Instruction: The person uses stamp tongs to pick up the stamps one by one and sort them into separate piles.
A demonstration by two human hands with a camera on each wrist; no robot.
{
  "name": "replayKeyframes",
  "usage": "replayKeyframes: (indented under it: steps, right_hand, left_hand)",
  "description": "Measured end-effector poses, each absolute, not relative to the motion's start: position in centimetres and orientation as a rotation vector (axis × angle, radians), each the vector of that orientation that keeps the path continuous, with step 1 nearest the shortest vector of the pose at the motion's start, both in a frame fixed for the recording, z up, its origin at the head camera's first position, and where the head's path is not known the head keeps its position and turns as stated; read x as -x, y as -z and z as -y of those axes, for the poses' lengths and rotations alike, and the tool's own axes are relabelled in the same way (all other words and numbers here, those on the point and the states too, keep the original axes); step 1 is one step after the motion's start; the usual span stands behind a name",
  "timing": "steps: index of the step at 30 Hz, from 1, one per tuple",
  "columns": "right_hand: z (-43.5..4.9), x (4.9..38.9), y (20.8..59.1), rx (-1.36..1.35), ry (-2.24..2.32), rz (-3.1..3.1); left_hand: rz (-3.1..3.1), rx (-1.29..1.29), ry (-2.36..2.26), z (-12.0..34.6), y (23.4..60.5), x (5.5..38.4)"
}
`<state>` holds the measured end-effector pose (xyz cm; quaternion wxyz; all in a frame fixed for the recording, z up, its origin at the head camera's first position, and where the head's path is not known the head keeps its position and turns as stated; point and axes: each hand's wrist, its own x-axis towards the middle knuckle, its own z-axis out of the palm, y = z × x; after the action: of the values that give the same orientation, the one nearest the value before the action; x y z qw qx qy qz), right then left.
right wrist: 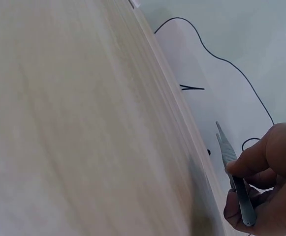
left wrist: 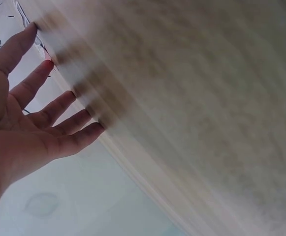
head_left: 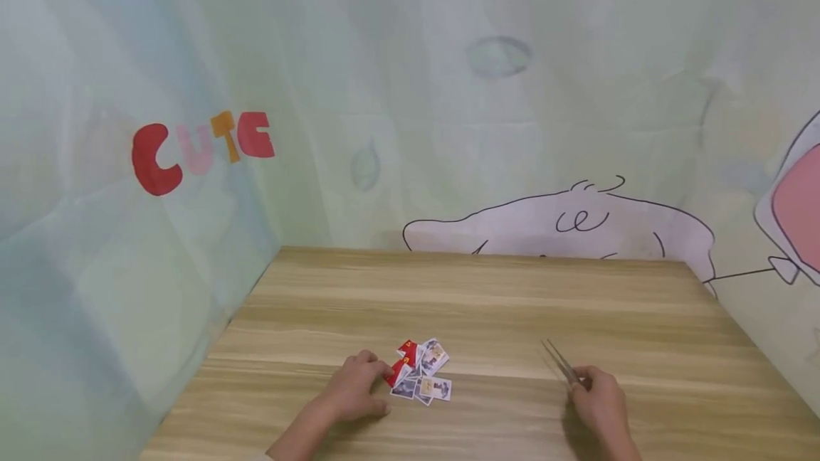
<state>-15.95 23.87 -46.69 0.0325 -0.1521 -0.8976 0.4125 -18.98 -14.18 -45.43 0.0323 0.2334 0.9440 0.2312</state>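
Card pile: small printed cards (head_left: 417, 375) are lying loosely overlapped on the table.
Left hand: the left hand (head_left: 357, 386) is resting beside the pile's left edge, fingers standing apart, the index tip seemingly touching a red card (head_left: 398, 373).
Tweezers: well right of the pile, the right hand (head_left: 601, 404) is clamping metal tweezers (head_left: 559, 359) between thumb and fingers, the tips standing slightly apart.
Risk: loose overlap is probably leaving cards prone to scattering if fingertips drag; pinching hard could crease them.
Tabletop: a wood-grained table (head_left: 512, 304) is extending around the pile.
Backdrop: pale green sheeting (head_left: 410, 55) is rising behind it.
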Motion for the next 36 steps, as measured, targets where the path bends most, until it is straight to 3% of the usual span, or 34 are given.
replayKeyframes:
  steps: [19, 36]
  right_hand:
    - [-23.3, 15.6, 46.6, 0.352, -1.291, 2.698]
    - [-19.7, 17.3, 46.6, 0.068, -1.346, 2.692]
  left_hand:
    - [-2.889, -0.727, -0.709, 14.2, 45.4, 18.8]
    - [-2.881, -0.698, -0.734, 14.3, 45.3, 18.7]
